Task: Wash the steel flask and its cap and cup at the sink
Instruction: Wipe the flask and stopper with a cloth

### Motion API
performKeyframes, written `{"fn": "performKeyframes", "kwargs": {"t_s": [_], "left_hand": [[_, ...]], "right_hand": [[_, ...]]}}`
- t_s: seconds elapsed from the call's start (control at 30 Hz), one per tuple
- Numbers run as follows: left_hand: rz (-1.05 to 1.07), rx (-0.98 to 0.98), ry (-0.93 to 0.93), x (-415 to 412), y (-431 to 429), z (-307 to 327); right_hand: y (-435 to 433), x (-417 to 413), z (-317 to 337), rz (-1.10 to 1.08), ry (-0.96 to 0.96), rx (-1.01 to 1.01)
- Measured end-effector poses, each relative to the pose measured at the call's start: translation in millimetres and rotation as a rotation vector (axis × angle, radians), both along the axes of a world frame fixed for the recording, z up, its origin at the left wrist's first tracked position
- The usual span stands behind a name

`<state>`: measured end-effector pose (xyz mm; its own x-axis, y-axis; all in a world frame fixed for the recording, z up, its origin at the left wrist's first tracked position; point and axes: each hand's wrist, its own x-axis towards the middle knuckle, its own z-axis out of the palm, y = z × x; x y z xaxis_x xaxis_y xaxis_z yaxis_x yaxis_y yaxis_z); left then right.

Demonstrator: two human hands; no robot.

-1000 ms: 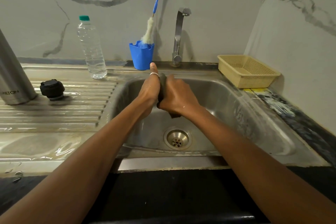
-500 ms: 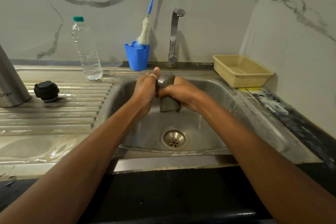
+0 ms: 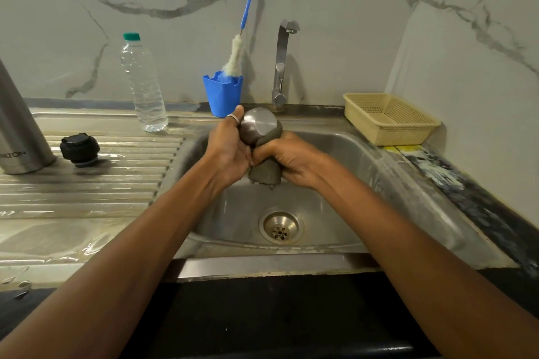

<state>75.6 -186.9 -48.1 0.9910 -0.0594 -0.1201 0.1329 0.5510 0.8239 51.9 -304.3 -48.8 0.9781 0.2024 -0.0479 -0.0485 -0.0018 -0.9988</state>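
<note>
One steel flask [image 3: 20, 128]: far left, upright on the ribbed drainboard [image 3: 87, 183]; its top and left side are cut off by the frame edge, its lettering only partly readable. One black cap [image 3: 80, 149]: just beside the flask to its right, standing on the drainboard, apart from it. One clear plastic bottle [image 3: 143, 84], green lid, upright at the back of the drainboard. One blue holder [image 3: 222, 94] against the wall, carrying one bottle brush [image 3: 239, 38] with a blue handle leaning on the marble; the brush's lower end is hidden inside the holder.

One left hand [image 3: 228, 151]: fingers clenched around the steel cup [image 3: 258, 123], ring on the thumb; most of the cup's side is hidden by the hand. Only the cup's round base shows, held above the sink [image 3: 364, 166] basin. One right hand [image 3: 291, 159]: fingers clenched on one grey scrub pad [image 3: 264, 175], which is pressed against the cup; the fingertips are hidden under the pad.

One drain [image 3: 280, 227], uncovered, below the hands, with bare basin all around it. One tap [image 3: 282, 67] behind the hands. One beige mesh basket [image 3: 390, 117] on the bench at right, near the sink's rim. Bench front edge dark, bare.
</note>
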Motion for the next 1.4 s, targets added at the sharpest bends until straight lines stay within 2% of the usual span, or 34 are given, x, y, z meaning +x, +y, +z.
{"fn": "performKeyframes", "kwargs": {"t_s": [0.07, 0.13, 0.2, 0.27, 0.33, 0.43, 0.5, 0.57, 0.67, 0.77, 0.83, 0.93, 1.07, 1.13, 1.2, 1.3, 1.4], "left_hand": [[0.050, 0.055, 0.016, -0.8, -4.0, -1.4], [0.063, 0.200, -0.007, -5.4, -6.9, -6.8], [0.047, 0.259, -0.023, -6.6, -7.2, -13.2], [-0.012, 0.197, -0.013, -7.0, -2.6, -13.5], [-0.071, 0.152, 0.001, -6.1, 3.8, -10.2], [-0.124, 0.097, 0.014, -4.7, 13.5, -4.1], [-0.114, 0.073, -0.009, -2.0, 17.4, -0.4], [-0.088, 0.115, -0.019, 1.4, 18.8, -1.9], [-0.053, 0.222, -0.004, 2.0, 17.9, -5.3], [-0.014, 0.286, 0.087, 10.3, 21.8, -11.1], [-0.012, 0.335, 0.163, 12.7, 24.6, -14.5], [-0.084, 0.377, 0.149, 7.4, 21.4, -16.3], [-0.088, 0.373, 0.104, 6.9, 11.7, -18.2], [-0.048, 0.338, 0.118, 9.8, 13.5, -18.4], [-0.025, 0.314, 0.129, 10.7, 17.9, -16.7], [-0.022, 0.307, 0.153, 8.2, 21.4, -14.8], [-0.022, 0.341, 0.154, 7.0, 18.5, -15.0]], "right_hand": [[9.5, -3.9, -1.4, -0.144, -0.111, -0.298], [21.0, -5.5, -5.7, -0.250, -0.264, -0.593], [25.7, -5.5, -5.7, -0.240, -0.385, -0.709], [18.1, -2.4, 0.0, -0.185, -0.393, -0.656], [7.0, -0.2, 5.6, -0.097, -0.276, -0.557], [-5.3, 2.8, 7.0, 0.062, -0.076, -0.286], [-13.0, -0.9, 8.5, 0.172, -0.043, -0.155], [-19.6, -5.7, 10.4, 0.214, -0.051, -0.128], [-20.9, -9.4, 8.4, 0.224, -0.075, -0.154], [-18.4, -7.4, 5.4, 0.181, -0.186, -0.223], [-17.9, -6.1, 5.7, 0.079, -0.314, -0.404], [-14.6, -4.1, 1.8, -0.115, -0.489, -0.745], [-8.5, -10.1, 5.7, -0.039, -0.531, -0.865], [-5.7, -14.0, 13.7, -0.012, -0.469, -0.857], [-5.9, -17.4, 20.6, -0.049, -0.382, -0.737], [-10.9, -19.4, 26.0, -0.180, -0.327, -0.597], [-14.5, -13.4, 22.8, -0.318, -0.326, -0.600]]}}
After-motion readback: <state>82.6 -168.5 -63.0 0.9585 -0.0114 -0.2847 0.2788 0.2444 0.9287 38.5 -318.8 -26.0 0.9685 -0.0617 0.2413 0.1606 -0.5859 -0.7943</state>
